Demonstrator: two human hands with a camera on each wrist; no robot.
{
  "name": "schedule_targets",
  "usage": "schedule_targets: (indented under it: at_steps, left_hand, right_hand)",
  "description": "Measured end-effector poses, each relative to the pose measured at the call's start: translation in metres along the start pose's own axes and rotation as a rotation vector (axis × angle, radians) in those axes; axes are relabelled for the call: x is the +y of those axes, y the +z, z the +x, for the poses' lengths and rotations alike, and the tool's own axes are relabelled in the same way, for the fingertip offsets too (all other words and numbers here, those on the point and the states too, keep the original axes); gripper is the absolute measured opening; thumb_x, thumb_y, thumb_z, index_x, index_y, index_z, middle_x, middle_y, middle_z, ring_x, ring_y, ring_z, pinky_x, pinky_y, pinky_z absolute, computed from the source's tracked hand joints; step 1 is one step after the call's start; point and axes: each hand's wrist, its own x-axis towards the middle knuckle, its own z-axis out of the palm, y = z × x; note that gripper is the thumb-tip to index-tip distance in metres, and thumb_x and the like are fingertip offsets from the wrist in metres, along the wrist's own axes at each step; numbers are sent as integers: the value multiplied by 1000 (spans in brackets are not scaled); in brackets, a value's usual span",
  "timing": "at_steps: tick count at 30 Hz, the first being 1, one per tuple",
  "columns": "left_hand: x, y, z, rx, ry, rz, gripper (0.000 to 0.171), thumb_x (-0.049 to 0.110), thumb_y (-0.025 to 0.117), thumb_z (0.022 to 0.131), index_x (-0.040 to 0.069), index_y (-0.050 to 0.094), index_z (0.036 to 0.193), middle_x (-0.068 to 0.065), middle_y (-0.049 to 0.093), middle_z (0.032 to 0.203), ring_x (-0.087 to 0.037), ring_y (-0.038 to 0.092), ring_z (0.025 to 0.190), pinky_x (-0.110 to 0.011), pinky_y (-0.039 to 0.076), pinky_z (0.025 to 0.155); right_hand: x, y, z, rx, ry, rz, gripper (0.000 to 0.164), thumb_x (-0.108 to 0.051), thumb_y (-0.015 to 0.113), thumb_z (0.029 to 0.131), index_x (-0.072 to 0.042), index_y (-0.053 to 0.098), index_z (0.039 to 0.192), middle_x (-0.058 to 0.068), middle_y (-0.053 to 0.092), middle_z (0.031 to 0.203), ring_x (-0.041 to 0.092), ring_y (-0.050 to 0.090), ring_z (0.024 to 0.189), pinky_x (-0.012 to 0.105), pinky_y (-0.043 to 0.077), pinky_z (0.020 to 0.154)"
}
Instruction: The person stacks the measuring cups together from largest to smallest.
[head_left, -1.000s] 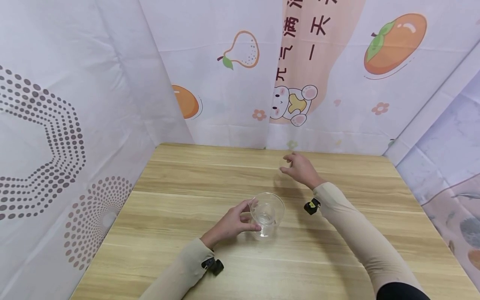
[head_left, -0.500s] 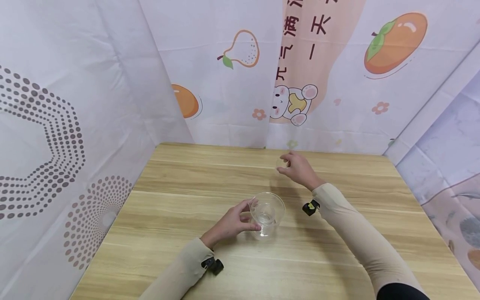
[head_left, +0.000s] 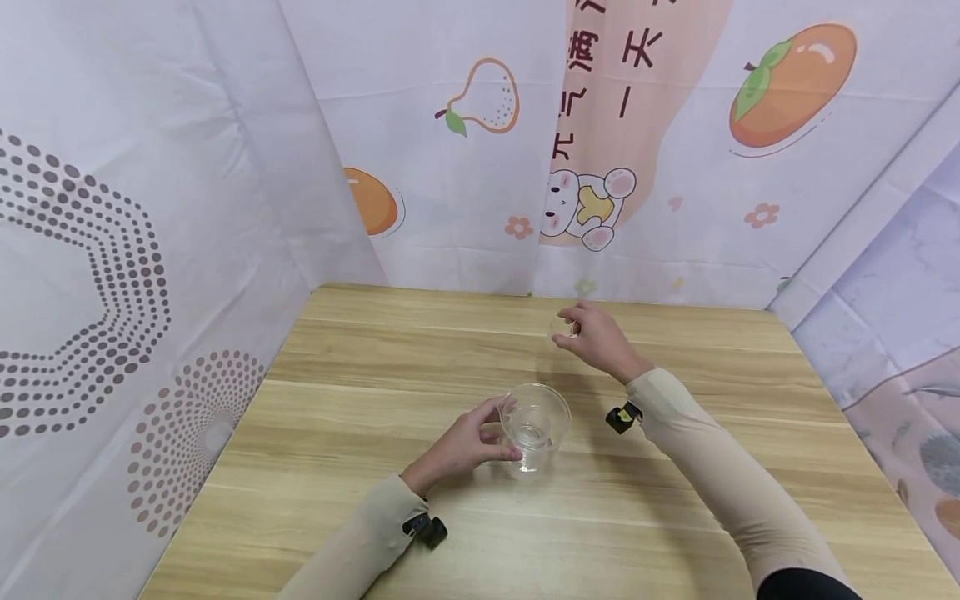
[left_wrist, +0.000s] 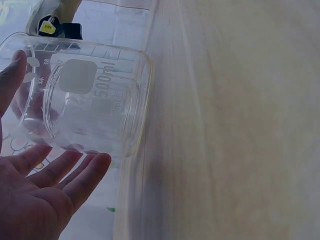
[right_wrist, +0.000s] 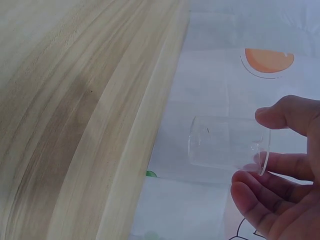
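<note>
My left hand (head_left: 467, 442) grips a clear glass beaker (left_wrist: 77, 76) marked 500ml, thumb on one side and fingers on the other. A smaller beaker (left_wrist: 92, 117) sits nested inside it. In the head view the large beaker stands upright at the middle of the table. Farther back, my right hand (head_left: 598, 340) pinches a small clear glass beaker (right_wrist: 225, 142) near its rim, between thumb and fingers. That beaker is upright, its base facing the wooden surface. In the head view its outline is faint against the wood.
The wooden table (head_left: 360, 467) ends at a printed fabric curtain (head_left: 450, 200) just behind the right hand. Another curtain (head_left: 225, 208) hangs along the left side. A small camera (head_left: 622, 417) is strapped to the right wrist, one (head_left: 427, 531) to the left.
My right hand has shifted slightly to the left with the small beaker, which shows more clearly past the fingertips. The left hand and the large beaker have stayed in place.
</note>
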Motion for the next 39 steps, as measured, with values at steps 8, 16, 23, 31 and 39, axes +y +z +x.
schedule_targets:
  at_steps: [8, 16, 23, 31, 39]
  left_hand:
    - [-1, 0, 0, -1, -3, -4, 85, 26, 81, 81, 14, 35, 151, -11, 46, 149, -34, 52, 130, -44, 49, 105]
    - [-1, 1, 0, 2, -5, -16, 85, 24, 81, 80, 14, 34, 151, -10, 45, 149, -34, 53, 130, -44, 48, 106]
    - [-2, 1, -1, 2, -3, -18, 86, 25, 81, 80, 13, 34, 151, -10, 44, 151, -33, 53, 130, -43, 49, 106]
    - [-2, 1, 0, 4, 2, -8, 86, 25, 81, 81, 13, 34, 151, -9, 44, 151, -32, 53, 130, -42, 49, 106]
    - [-1, 0, -1, -9, -11, -24, 86, 25, 81, 81, 14, 33, 151, -13, 46, 149, -35, 54, 128, -44, 49, 105]
  right_hand:
    - [-3, -2, -3, 10, -11, 0, 42, -21, 71, 87, 6, 65, 118, 18, 61, 97, 24, 59, 80, 39, 51, 69]
    - [-7, -5, -5, 28, -26, 12, 40, -20, 72, 86, 5, 66, 116, 14, 60, 95, 23, 58, 80, 37, 51, 69]
    - [-9, -6, -6, 38, -39, 21, 40, -19, 72, 85, 6, 66, 115, 14, 60, 93, 21, 58, 78, 32, 48, 67]
    - [-11, -7, -7, 48, -41, 25, 38, -19, 71, 85, 4, 67, 115, 15, 60, 94, 21, 57, 78, 32, 48, 67]
    - [-17, -10, -10, 50, -46, 48, 38, -18, 72, 84, 4, 67, 115, 12, 60, 93, 21, 56, 78, 31, 47, 68]
